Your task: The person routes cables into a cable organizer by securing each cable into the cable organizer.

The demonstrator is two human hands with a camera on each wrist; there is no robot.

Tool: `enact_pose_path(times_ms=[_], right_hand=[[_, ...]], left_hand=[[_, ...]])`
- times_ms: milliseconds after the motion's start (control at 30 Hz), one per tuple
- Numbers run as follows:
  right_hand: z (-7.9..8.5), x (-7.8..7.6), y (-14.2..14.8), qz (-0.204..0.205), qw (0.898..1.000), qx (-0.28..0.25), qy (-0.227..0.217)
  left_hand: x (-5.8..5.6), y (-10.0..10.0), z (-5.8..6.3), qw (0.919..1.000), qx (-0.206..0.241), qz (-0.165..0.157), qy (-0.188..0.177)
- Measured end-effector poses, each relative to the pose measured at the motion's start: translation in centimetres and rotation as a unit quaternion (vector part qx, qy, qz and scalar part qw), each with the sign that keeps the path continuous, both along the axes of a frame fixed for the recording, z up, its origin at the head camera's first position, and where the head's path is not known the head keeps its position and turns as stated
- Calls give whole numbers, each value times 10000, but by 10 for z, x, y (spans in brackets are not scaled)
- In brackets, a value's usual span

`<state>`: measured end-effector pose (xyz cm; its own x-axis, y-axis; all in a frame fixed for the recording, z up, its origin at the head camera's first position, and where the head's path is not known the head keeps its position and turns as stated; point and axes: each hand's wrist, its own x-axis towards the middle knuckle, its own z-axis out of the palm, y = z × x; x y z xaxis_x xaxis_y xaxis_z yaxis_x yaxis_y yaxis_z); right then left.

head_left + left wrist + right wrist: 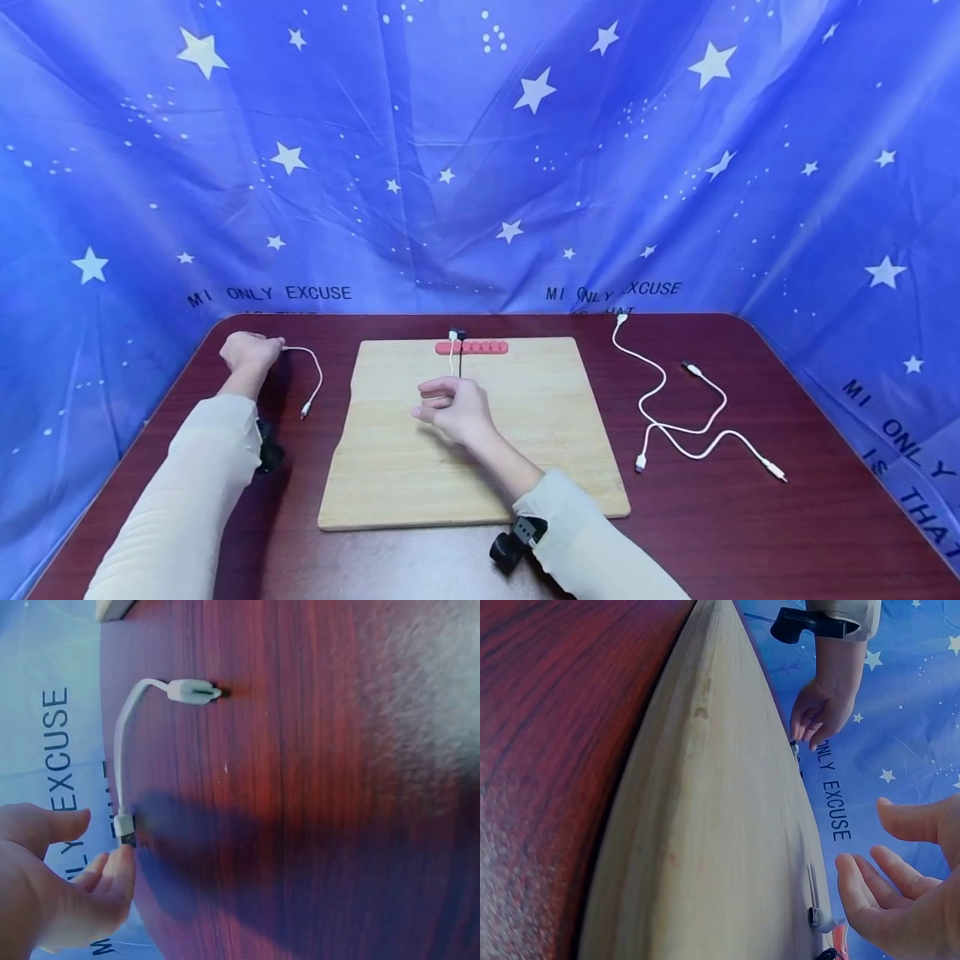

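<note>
A short white cable (320,372) curves over the left side of the dark red table. My left hand (251,352) is at its far end; in the left wrist view the fingertips (124,859) touch the USB plug (125,826) while the thumb stays apart from it. Above the wooden board (525,442) hovers my right hand (459,410), holding nothing, with thumb and fingers loosely bent and spread apart. Just beyond it, at the board's far edge, lies a red cable holder (487,347), where a white cable (452,357) and a black cable (461,363) sit side by side toward its left end.
Two white cables (660,379) cross on the table (810,533) to the right of the board. One plug (622,318) lies near the back edge. A blue curtain with stars (465,125) hangs behind and around the table.
</note>
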<state>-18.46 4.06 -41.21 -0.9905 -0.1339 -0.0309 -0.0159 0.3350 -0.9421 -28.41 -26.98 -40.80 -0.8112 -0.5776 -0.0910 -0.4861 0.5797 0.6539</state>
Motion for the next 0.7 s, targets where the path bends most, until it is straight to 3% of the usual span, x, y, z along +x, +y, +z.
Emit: enact_pose_path(times_ms=[133,700], right_hand=[[2,1,-4,62,10000,1,-25],[5,-1,-26,234,9995,-165,-121]], left_hand=[[1,-8,1,9991,-171,119,-358],[0,-11,14,9984,180,454,-295]])
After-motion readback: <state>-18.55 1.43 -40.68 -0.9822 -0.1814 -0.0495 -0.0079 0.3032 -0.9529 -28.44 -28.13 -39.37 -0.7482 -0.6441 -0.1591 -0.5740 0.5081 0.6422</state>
